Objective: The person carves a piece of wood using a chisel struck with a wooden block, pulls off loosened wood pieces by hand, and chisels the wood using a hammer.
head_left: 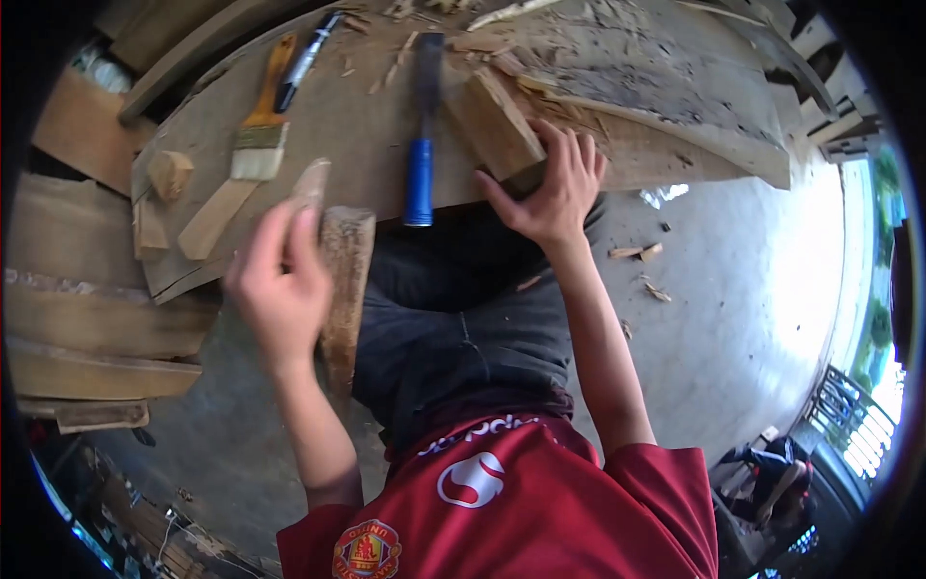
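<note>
Between the thumb and fingers of my left hand (282, 275) is a small pale wood piece (313, 180), its tip pointing up over the table's edge. A rough wooden mallet-like block (345, 280) stands just right of that hand. My right hand (555, 188) has its thumb and fingers spread, resting against the near end of a wood block (503, 121) on the table. A chisel with a blue handle (420, 183) lies between the hands. A brush (260, 140) and a marker (307, 63) lie at the upper left.
The wooden table (357, 116) carries shavings and a rough slab (666, 87). Wood offcuts (171, 175) lie at its left. Boards (87, 318) are stacked further left. Chips (637, 253) lie on the floor at right. Another person (767, 482) is at the lower right.
</note>
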### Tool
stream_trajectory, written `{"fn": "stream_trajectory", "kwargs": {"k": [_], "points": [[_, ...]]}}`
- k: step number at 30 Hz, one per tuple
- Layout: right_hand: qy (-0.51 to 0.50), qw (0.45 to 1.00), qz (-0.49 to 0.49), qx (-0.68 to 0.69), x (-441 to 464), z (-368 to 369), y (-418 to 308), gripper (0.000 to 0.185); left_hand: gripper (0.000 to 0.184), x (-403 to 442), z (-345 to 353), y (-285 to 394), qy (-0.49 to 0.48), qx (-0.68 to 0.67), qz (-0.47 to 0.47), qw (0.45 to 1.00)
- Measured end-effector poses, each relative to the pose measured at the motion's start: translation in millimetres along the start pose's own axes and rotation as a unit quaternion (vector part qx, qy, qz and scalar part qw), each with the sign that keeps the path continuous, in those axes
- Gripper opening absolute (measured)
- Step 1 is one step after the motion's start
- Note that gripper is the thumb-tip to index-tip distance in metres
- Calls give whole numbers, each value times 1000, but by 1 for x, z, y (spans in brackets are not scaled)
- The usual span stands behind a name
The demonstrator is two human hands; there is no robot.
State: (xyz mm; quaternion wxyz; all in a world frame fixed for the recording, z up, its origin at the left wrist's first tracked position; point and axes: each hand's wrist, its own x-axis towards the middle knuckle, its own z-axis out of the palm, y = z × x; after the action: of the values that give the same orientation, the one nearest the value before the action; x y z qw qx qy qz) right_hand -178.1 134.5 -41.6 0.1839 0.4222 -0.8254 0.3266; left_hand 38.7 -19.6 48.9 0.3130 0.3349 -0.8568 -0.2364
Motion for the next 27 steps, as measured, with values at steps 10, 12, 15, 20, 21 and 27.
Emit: {"fn": "stream_trajectory", "kwargs": {"k": [10,12,15,20,21,27], "points": [[-40,999,6,-1,-4,1,8,69,13,21,145,68,-99,-90,-4,991],[-99,993,-30,50,1,-16,14,78,14,16,143,67,-101,-138,-6,985],[-111,930,-87,341,34,-24,40,90,14,15,141,66,-100,-148,-26,984],[-170,849,1,500,74,29,35,46,11,15,142,76,-80,-120,-23,989],[-176,845,0,504,76,30,32,43,11,13,142,76,-60,-113,7,992],[-15,928,7,373,68,41,15,25,13,32,151,70,-140,-184,-160,960]]}}
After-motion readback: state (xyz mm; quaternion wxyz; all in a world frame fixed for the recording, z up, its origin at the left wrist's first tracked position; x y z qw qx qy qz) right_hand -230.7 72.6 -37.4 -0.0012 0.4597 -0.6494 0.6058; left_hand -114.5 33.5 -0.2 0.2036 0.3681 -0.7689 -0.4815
